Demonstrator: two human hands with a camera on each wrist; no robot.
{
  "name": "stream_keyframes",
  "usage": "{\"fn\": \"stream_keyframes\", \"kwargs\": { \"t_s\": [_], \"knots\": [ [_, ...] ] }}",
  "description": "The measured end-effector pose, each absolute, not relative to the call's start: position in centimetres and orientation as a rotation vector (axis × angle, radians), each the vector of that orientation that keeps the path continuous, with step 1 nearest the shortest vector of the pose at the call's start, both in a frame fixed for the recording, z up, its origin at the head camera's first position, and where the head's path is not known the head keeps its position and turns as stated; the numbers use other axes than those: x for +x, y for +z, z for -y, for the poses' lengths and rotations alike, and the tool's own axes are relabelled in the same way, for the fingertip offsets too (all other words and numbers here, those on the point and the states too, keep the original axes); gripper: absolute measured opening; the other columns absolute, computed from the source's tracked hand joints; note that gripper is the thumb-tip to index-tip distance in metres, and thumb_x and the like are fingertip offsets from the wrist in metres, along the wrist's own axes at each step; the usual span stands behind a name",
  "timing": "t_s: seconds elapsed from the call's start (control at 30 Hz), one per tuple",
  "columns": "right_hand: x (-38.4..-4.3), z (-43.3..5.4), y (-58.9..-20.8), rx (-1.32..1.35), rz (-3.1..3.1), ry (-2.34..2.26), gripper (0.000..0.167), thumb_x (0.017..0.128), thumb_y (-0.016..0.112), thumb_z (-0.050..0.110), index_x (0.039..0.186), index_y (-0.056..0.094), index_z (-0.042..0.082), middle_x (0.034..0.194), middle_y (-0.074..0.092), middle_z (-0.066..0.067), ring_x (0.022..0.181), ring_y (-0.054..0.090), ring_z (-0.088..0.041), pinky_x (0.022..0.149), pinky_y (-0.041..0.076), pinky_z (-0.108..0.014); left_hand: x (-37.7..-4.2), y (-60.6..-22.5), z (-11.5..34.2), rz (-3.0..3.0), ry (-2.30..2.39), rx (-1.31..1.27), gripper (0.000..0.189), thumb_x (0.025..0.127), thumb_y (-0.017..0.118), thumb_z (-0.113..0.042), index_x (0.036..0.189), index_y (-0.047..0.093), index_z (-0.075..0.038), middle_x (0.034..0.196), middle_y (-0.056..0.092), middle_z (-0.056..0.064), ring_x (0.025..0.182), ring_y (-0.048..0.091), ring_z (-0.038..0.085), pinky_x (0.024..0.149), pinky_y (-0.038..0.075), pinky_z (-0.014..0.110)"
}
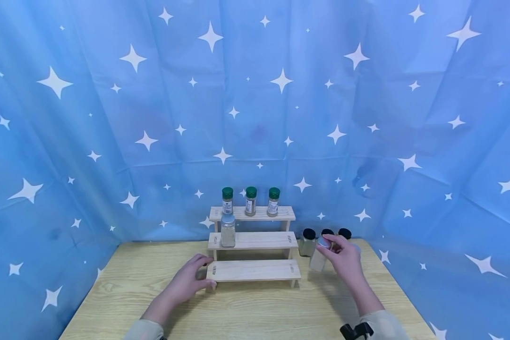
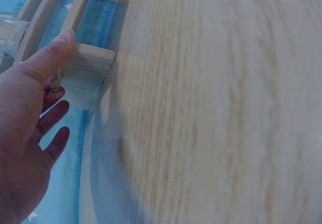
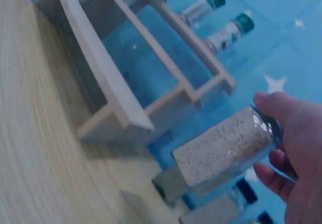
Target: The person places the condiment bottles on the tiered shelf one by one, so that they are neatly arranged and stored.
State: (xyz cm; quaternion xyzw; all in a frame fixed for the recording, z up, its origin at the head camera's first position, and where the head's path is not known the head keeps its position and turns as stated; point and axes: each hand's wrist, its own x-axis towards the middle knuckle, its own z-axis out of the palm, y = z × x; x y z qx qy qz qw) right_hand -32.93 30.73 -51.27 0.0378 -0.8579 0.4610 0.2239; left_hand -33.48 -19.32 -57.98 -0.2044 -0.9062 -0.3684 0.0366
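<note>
A three-tier wooden spice rack stands on the table. My left hand grips the left end of its lowest step, with the thumb on the board's edge and the index finger at the end. To the right of the rack, my right hand pinches a glass spice jar by its silver lid. This jar is filled with pale, grainy contents and leans slightly. Another silver-lidded jar stands at the left of the middle step. Three green-capped spice bottles line the top step.
Several black-lidded jars stand on the table right of the rack, some partly behind my right hand. A blue star-patterned curtain hangs behind and along both sides of the wooden table.
</note>
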Motion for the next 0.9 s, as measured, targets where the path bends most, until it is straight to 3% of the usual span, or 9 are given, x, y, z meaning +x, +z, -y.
{"fn": "stream_keyframes", "kwargs": {
  "t_s": [0.37,0.73,0.9],
  "knots": [
    [-33.7,-27.0,-48.2,0.152,2.367,1.407,0.042,0.096,0.091,0.032,0.130,0.078,0.009,0.108,0.067,-0.009,0.088,0.062,-0.022,0.064,0.056,-0.028,-33.6,-58.0,19.3,2.773,-1.143,-0.638,0.075,0.090,0.092,-0.042,0.153,0.064,-0.010,0.139,0.064,0.000,0.134,0.063,0.032,0.113,0.053,0.059],
    [-34.5,-23.3,-46.2,0.242,2.348,1.439,0.043,0.096,0.091,0.033,0.131,0.077,0.013,0.125,0.072,-0.008,0.116,0.068,-0.026,0.092,0.058,-0.021,-33.5,-57.9,19.3,2.777,-1.145,-0.627,0.075,0.090,0.092,-0.043,0.152,0.064,-0.010,0.140,0.064,0.001,0.134,0.062,0.034,0.113,0.053,0.060],
    [-35.0,-21.9,-46.0,0.281,2.337,1.502,0.043,0.096,0.091,0.029,0.132,0.076,0.012,0.124,0.070,-0.009,0.115,0.067,-0.026,0.093,0.058,-0.020,-33.6,-58.0,19.3,2.777,-1.143,-0.620,0.075,0.090,0.092,-0.044,0.152,0.064,-0.011,0.141,0.064,0.001,0.134,0.062,0.033,0.114,0.053,0.060]
  ]
}}
